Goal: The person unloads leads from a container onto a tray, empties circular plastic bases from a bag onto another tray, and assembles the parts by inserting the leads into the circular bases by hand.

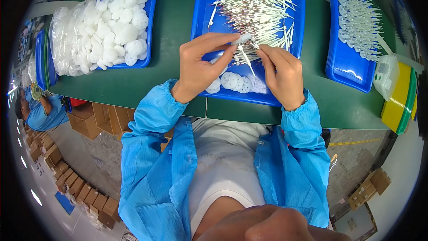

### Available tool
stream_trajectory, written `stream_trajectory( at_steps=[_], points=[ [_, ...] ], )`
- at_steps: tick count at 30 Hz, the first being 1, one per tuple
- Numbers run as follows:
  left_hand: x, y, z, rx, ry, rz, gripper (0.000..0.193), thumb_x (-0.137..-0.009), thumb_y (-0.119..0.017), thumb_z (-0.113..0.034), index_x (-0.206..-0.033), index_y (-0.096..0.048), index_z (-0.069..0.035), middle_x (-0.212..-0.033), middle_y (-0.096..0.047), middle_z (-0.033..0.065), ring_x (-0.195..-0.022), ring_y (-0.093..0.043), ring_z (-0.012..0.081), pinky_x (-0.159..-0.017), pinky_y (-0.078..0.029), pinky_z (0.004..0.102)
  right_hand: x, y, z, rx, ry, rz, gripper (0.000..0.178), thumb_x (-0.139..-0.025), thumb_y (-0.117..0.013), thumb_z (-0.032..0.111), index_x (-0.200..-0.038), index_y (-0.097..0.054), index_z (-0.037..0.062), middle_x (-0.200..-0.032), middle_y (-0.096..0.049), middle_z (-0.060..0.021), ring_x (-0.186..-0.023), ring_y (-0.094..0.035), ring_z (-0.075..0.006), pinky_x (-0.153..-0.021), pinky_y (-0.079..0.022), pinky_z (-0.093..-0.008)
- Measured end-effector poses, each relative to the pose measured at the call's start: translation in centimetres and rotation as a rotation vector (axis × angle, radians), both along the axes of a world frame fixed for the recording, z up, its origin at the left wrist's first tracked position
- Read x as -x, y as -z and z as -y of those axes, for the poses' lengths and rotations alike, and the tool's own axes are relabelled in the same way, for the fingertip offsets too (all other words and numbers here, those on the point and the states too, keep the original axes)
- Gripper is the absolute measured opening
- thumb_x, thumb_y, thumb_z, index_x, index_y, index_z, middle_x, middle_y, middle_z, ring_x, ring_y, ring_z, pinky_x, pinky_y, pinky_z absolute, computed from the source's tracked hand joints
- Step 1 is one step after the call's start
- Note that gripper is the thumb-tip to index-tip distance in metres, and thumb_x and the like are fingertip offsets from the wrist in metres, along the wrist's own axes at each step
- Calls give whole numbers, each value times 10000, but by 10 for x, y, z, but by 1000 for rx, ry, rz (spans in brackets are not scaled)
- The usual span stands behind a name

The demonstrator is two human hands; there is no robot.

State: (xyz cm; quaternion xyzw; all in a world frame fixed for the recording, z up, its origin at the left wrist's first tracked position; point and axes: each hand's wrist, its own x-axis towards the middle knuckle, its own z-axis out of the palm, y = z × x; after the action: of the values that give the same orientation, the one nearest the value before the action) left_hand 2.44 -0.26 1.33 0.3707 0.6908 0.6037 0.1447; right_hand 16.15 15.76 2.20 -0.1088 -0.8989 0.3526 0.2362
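Observation:
My left hand [206, 60] pinches a white plastic disc [243, 39], seen nearly edge-on, between thumb and fingertips. A thin white stick [247, 60] points down just below the disc; I cannot tell whether it is fixed to it. Close by on the right, my right hand [281, 69] is closed at the fingertips on the end of another thin white stick [254, 45]. Both hands are over a blue tray [201, 13] heaped with white sticks [256, 6], some with brownish ends. Several round white discs [229, 81] lie at the tray's near edge, partly behind my left hand.
At the left, a blue tray [153, 6] carries a clear bag [67, 40] and a heap of white discs [118, 29]. Rows of clear pointed pieces [359, 22] fill another blue tray [352, 71] at right, beside a yellow-green box [397, 93]. A co-worker [42, 109] sits far left.

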Motion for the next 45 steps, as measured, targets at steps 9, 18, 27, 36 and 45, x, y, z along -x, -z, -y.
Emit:
stream_trajectory(
  at_steps=[9, 18, 27, 36, 45],
  points=[
    [-3, 0, -6, -47, -84, -431, 271, -792, -779, 66, -1045, -790, -30, -1001, -779, 116, -867, -770, 240, -743, -623, 315, 0, 1, 1, -2, -1, -46, 123, -889, -735, -13, -1006, -720, -46, -836, -717, -195, -680, -698, -328, -610, -537, -373],
    [-5, -2, -3, -12, -2, -362, 272, -769, -788, 93, -1027, -786, 8, -1008, -778, 163, -910, -773, 249, -777, -618, 317, -3, -2, -1, 95, -14, -55, 102, -903, -720, -10, -997, -727, -47, -845, -734, -181, -692, -717, -295, -617, -547, -337],
    [1, -2, -1, -30, 112, -269, 280, -755, -788, 79, -1021, -798, -9, -1007, -783, 150, -898, -771, 237, -775, -617, 314, -7, -9, 0, -20, -1, -42, 140, -841, -729, -47, -979, -711, -64, -826, -710, -198, -719, -697, -368, -634, -553, -416],
    [1, -2, 2, -94, 168, -351, 305, -769, -792, 64, -1052, -803, -47, -1044, -780, 112, -926, -768, 267, -795, -629, 327, -8, -11, -4, -83, -97, -135, 222, -797, -759, -68, -1012, -705, -59, -757, -657, -170, -635, -633, -325, -572, -504, -408],
    [1, -4, 0, -181, 143, -199, 375, -782, -803, 61, -1145, -765, -24, -1206, -695, 153, -1040, -723, 264, -841, -632, 343, -4, -6, -1, 74, -101, -197, 203, -809, -769, -77, -1007, -728, -63, -735, -663, -153, -601, -615, -276, -550, -475, -375]
  ],
)
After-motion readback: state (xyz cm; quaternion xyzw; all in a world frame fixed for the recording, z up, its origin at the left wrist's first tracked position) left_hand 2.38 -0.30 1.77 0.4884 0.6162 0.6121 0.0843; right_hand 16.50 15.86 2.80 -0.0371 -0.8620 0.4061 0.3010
